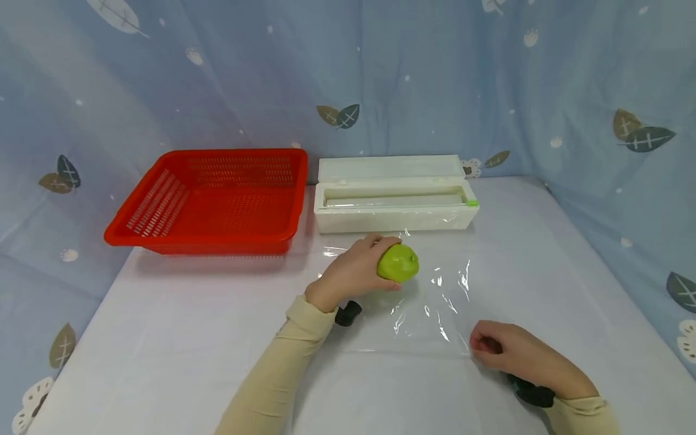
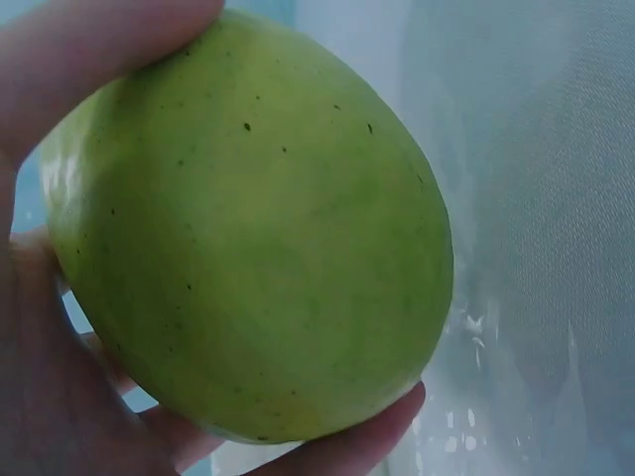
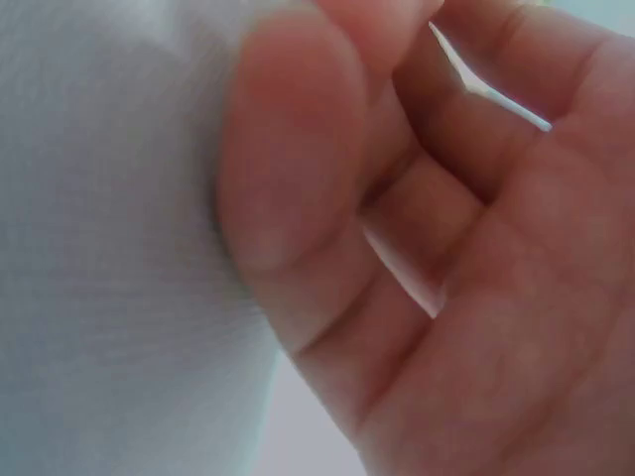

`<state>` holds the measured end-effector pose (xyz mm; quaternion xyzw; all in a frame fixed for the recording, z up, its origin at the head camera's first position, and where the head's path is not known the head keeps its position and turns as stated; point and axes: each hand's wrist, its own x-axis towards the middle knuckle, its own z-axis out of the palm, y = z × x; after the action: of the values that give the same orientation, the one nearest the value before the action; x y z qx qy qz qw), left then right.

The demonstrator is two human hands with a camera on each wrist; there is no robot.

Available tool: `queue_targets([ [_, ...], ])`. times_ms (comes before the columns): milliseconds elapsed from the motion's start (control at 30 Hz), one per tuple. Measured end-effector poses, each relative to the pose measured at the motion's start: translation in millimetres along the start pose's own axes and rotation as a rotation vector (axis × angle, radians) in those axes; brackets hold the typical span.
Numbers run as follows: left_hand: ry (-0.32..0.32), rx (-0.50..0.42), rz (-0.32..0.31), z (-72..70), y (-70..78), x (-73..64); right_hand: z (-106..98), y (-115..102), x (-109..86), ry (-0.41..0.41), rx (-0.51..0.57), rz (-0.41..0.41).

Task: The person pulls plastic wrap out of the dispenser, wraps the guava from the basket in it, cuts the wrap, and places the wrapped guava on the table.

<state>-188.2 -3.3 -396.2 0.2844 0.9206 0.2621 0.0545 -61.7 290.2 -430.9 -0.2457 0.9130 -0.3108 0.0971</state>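
My left hand (image 1: 356, 269) grips a green pear (image 1: 399, 263) from its left side, above a sheet of clear cling film (image 1: 429, 314) spread on the table. Dark specks dot the pear's skin (image 2: 258, 228) in the left wrist view, with thumb and fingers wrapped round it. At the film's near right corner, my right hand (image 1: 513, 353) pinches the film's edge. Its fingers (image 3: 288, 149) are curled in the right wrist view, and the film between them is hard to make out. Behind the pear stands a white cling film dispenser box (image 1: 391, 220), its lid raised.
A red plastic basket (image 1: 228, 244) with slotted sides stands at the back left, beside the dispenser. A small green slider (image 1: 472, 203) sits at the dispenser's right end. The white tabletop (image 1: 190, 338) meets a blue patterned curtain (image 1: 402, 72) at the back and sides.
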Motion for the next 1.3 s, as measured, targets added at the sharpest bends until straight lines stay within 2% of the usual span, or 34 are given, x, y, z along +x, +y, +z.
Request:
queue_targets([
  [167,-0.003,0.077,-0.008,-1.9,5.8,-1.9,-6,-8,2.0,0.038,-0.008,-0.050],
  [433,-0.018,0.154,0.009,-6.8,15.9,-2.3,-14,-19,3.6,0.023,0.035,-0.043],
  [633,0.039,0.210,0.021,-5.8,17.4,0.3,-14,-20,4.2,0.040,0.102,-0.101],
  [900,0.138,0.282,0.065,1.9,17.8,4.1,-10,-21,-2.5,0.096,0.062,-0.124],
  [1000,0.113,0.318,0.056,6.5,17.2,3.9,-7,-20,-2.8,0.113,0.050,-0.138],
  [1100,0.084,0.346,0.045,9.5,16.8,3.1,-3,-20,-1.2,0.123,0.071,-0.189],
  [1300,0.083,0.338,0.056,12.9,16.6,4.9,5,-19,5.4,0.134,0.122,-0.282],
])
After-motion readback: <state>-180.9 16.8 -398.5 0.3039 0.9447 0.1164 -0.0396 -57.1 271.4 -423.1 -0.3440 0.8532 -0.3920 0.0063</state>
